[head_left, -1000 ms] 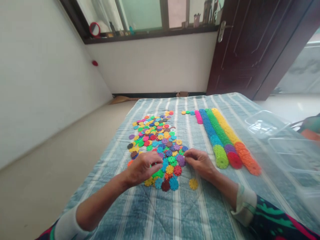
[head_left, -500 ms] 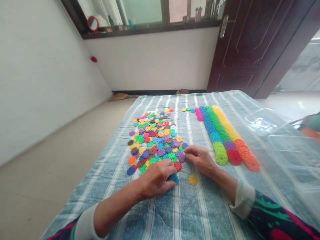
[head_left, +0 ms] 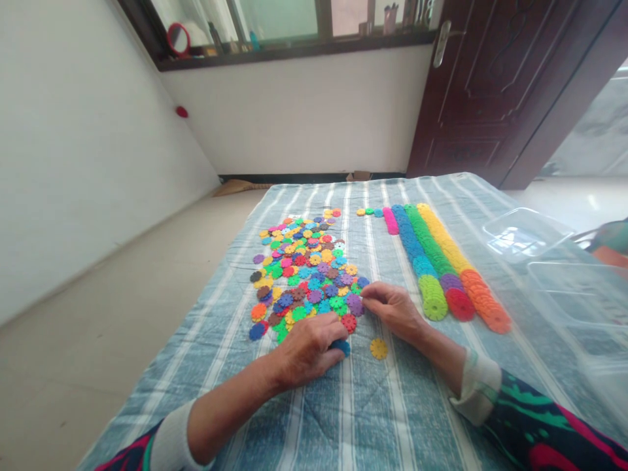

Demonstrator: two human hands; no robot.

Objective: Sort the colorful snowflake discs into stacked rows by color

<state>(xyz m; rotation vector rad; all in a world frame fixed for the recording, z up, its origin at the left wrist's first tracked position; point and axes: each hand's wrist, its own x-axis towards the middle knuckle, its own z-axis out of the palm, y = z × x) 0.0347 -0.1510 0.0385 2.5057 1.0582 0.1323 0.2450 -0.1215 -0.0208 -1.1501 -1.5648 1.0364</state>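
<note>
A loose pile of colourful notched plastic discs (head_left: 299,261) lies on the left half of the striped cloth. My left hand (head_left: 311,347) is at the pile's near edge, thumb and fingers closed on a blue disc (head_left: 342,345). At the pile's right edge is my right hand (head_left: 395,311), its fingertips pressed together against the rim of a purple disc (head_left: 354,304); whether anything is pinched there is hidden. A single yellow disc (head_left: 379,348) rests between my hands. Close to my left fingers lies a red disc (head_left: 348,323).
Right of my right hand, overlapping discs form colour-sorted rows, among them a green row (head_left: 429,239) and an orange stretch (head_left: 485,301). Clear plastic boxes (head_left: 527,232) stand at the right side. A striped cloth (head_left: 235,405) covers the surface.
The view has shifted slightly. My left hand still has the blue disc, which shows a little less past the fingers. My right hand stays at the purple disc.
</note>
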